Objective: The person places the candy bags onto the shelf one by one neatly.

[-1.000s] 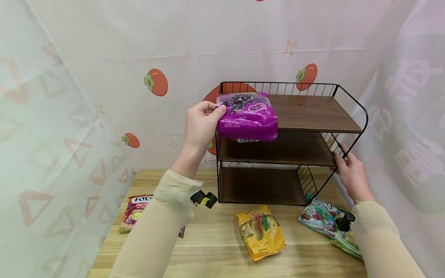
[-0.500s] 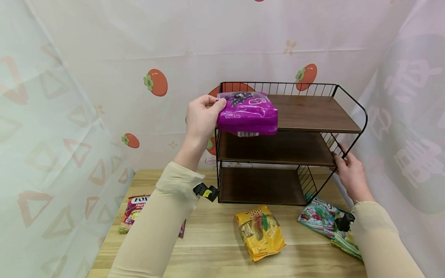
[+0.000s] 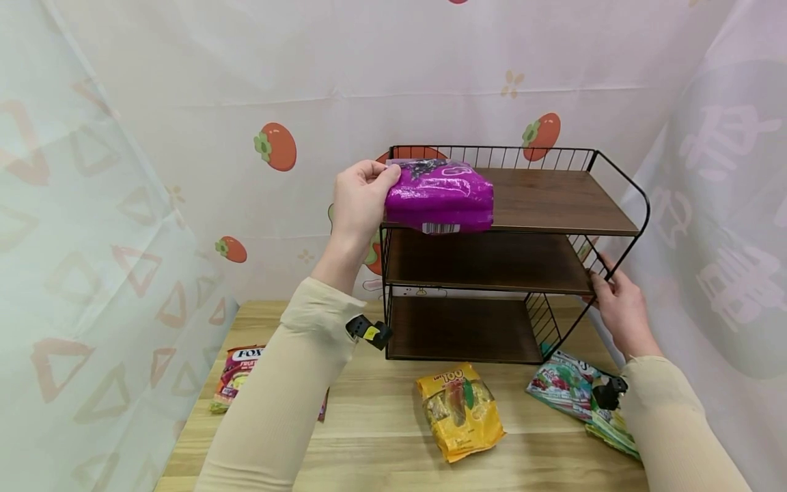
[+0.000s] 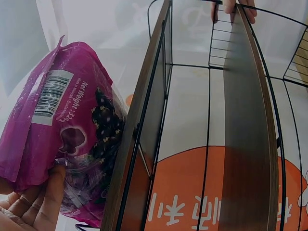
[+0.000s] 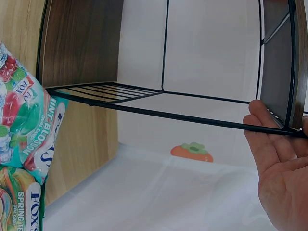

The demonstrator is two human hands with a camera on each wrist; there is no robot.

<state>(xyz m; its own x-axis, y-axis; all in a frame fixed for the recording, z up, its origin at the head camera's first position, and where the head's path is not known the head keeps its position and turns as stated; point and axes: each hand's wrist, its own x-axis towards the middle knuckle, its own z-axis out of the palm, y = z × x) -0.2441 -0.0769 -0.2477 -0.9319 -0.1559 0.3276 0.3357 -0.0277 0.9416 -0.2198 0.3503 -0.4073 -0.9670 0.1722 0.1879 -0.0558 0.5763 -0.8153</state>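
My left hand (image 3: 363,201) pinches a purple candy bag (image 3: 439,198) by its left end, over the left part of the rack's top shelf. In the left wrist view the bag (image 4: 72,130) shows its barcode and dark berry print, close beside a shelf board (image 4: 139,130). A black wire rack (image 3: 516,260) with three brown wooden shelves stands on the table. At its right side, my right hand (image 3: 621,304) grips the frame at the middle shelf. Up close in the right wrist view, the fingers (image 5: 272,149) curl round the black wire (image 5: 192,120) and shelf edge.
A yellow candy bag (image 3: 461,413) lies on the wooden table (image 3: 369,444) in front of the rack. Teal and green bags (image 3: 565,383) lie at right, partly behind the right sleeve. A red Fox's bag (image 3: 236,376) is at left, partly covered by the left arm.
My left hand has risen slightly and tipped the purple bag, so its top print shows less and its barcode end shows more. The right hand has stayed on the rack.
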